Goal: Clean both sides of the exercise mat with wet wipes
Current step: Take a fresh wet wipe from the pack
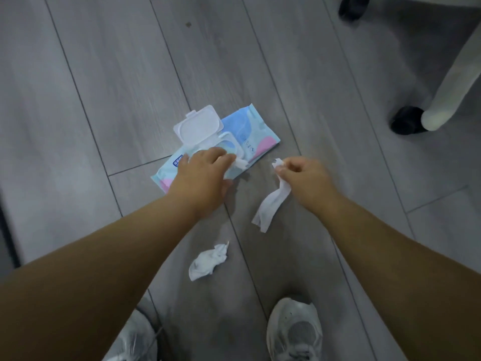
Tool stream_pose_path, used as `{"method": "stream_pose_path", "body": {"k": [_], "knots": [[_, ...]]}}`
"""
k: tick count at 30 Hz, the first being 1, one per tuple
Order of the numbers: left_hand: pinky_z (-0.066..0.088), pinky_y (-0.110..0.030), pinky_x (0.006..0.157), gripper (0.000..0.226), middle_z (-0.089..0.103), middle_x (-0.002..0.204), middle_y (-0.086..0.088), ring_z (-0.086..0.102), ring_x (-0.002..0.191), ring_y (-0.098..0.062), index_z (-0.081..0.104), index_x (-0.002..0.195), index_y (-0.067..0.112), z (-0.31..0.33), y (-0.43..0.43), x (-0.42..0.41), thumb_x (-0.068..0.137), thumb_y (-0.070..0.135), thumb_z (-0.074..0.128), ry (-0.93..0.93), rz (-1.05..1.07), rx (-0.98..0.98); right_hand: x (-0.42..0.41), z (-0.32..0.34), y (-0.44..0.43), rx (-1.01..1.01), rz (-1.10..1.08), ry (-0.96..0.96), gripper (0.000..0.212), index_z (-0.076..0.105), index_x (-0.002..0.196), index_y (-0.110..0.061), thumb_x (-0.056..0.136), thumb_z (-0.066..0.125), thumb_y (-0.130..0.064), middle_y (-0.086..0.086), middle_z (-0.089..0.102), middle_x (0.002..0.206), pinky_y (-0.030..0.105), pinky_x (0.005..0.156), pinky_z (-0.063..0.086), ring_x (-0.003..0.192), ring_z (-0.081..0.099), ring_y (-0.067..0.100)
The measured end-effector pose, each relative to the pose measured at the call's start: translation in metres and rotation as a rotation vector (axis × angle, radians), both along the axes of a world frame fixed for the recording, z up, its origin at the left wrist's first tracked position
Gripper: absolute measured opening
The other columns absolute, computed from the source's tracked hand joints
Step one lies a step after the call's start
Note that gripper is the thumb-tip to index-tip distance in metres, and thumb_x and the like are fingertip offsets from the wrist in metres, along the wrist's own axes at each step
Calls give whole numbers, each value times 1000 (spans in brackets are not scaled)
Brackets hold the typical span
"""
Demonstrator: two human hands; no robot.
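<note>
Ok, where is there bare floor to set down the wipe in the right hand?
Bare floor lies left of the wipes pack, and right of the right hand up to the chair leg and caster. The middle is crowded: left hand on the pack, the held wipe, a crumpled wipe ahead of the shoes.

One pack of wet wipes (251, 131) with one flip lid (199, 126). Three wipes: one hanging wipe (270, 207), one crumpled wipe (208, 261), one wipe tuft (240, 164) at the pack's opening. Two hands, the left hand (203, 173) and the right hand (304, 175). Two shoes (294, 332). Two black casters (406, 119)
</note>
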State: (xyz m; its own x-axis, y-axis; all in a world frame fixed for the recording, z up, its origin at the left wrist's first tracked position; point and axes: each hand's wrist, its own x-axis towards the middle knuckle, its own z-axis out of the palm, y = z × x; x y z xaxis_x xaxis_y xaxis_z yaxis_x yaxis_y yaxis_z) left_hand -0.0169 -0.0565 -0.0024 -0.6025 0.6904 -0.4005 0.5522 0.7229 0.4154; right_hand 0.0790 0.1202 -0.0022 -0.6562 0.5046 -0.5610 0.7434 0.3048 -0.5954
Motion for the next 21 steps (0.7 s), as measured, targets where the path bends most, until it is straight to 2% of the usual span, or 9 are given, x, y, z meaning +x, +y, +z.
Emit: {"method": "stream_pose_path", "body": {"k": [3,5,7,11,15,19,21], "knots": [[39,-42,101,43,45,138,-2,46,120,-26,48,134,20,30,-20,18,93,28,53,-50,31,-84,19,27,-12,-24,-46,-33,10,68,81,-13,88,63,-18,1,64,75,27,68,44,68,55,12],[43,-39,94,38,49,132,-2,49,115,-26,50,131,21,58,-30,30,94,29,49,-114,41,-184,27,54,-21,-20,-87,-42,5,66,82,-20,87,64,-17,-2,63,74,24,64,44,64,56,8],[44,-37,92,34,50,130,0,51,112,-24,50,129,24,93,-39,40,96,32,45,-155,-12,-277,32,87,-30,-9,-90,-38,4,67,82,-18,85,66,-17,-1,62,73,22,59,41,62,54,9],[43,-34,89,30,51,124,2,54,110,-22,52,123,24,169,-56,55,95,29,43,-119,-181,-355,39,168,-50,7,-36,-75,5,69,81,-12,81,71,-17,0,62,74,25,67,43,70,56,15],[44,-33,87,28,54,121,2,55,108,-22,53,121,23,269,-69,50,96,30,42,-116,-148,-306,27,270,-62,24,75,-70,12,64,72,-16,78,73,-19,-7,55,64,22,61,40,65,52,13],[47,-33,86,24,58,115,3,57,104,-21,58,114,23,384,-84,38,95,29,45,-207,77,-172,6,386,-80,-40,132,-58,20,61,68,-16,72,79,-25,-8,55,64,23,60,43,60,50,8],[47,-31,85,20,60,113,5,57,103,-17,61,109,23,442,-93,32,93,28,51,-286,218,-56,-7,448,-92,-66,170,-42,23,59,65,-19,70,80,-24,-9,55,63,11,55,40,56,48,4]]}}
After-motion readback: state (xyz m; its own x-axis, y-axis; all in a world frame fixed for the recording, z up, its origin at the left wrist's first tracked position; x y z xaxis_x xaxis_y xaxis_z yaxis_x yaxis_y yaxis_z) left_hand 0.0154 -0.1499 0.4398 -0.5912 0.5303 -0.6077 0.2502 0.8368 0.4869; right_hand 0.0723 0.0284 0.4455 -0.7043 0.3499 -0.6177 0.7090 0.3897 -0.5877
